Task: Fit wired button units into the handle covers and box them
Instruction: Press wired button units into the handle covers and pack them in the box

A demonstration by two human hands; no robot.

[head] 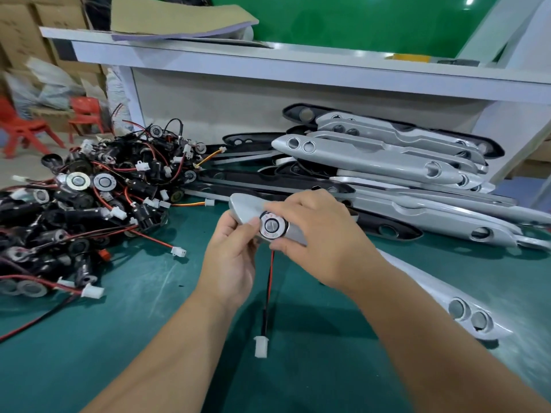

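Observation:
My left hand (231,251) grips the near end of a long silver handle cover (244,205), which runs under my right arm to its two-hole far end at lower right. A round button unit (272,225) with a silver face and red lettering sits in the cover's hole. My right hand (316,234) pinches that button unit with thumb and fingers curled round its rim. Its red and black wire (269,281) hangs down to a white connector (260,347) above the green mat.
A tangled heap of black wired button units (89,198) lies at left. A stack of silver and black handle covers (387,168) leans against the white bench frame (298,73) at the back right. Green mat (149,338) lies in front.

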